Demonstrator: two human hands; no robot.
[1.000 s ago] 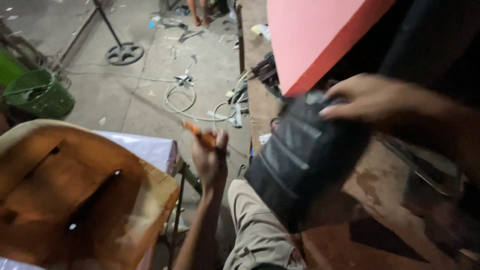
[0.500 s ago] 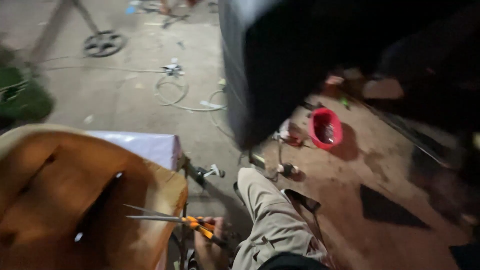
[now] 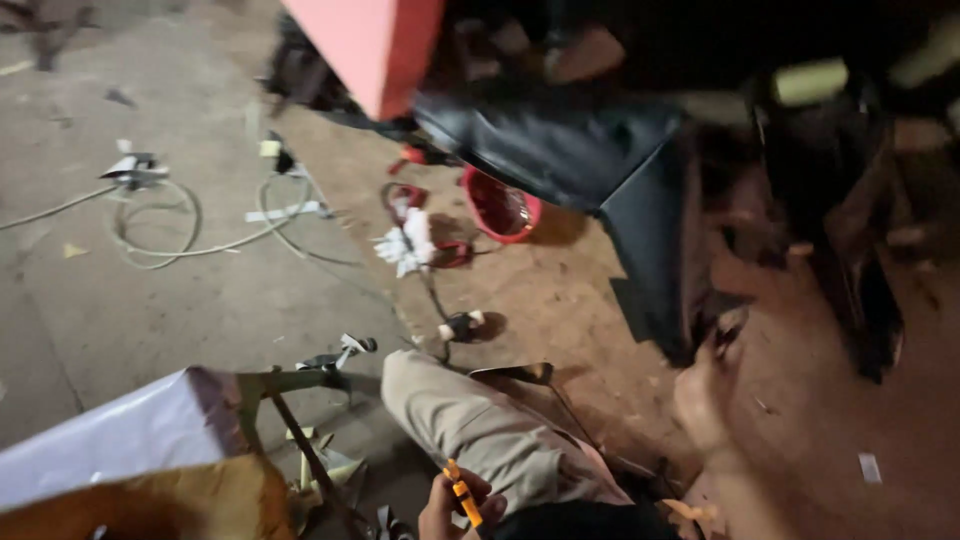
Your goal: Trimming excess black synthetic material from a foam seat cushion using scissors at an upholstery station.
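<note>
Left hand (image 3: pixel 455 510) at bottom edge, fingers curled round orange scissor handles (image 3: pixel 462 495); blades out of view. Right hand (image 3: pixel 705 395) raised at the lower corner of black sheet (image 3: pixel 640 200), fingertips pinching its edge. Sheet hangs from above, beside a pink panel (image 3: pixel 375 50). Red bowl (image 3: pixel 500 208) and white cable (image 3: pixel 190 235) lie on the floor.

Black sheet (image 3: pixel 590 150): smooth, faintly glossy, leather-like. Scissors (image 3: pixel 462 497): orange plastic handles. Trousers (image 3: pixel 480 425): matt khaki cloth. Bowl (image 3: pixel 497 207): glossy red plastic. Floor (image 3: pixel 120 310): rough matt concrete. Cable (image 3: pixel 190 235): smooth white plastic. Rag (image 3: pixel 405 243): crumpled white cloth.
</note>
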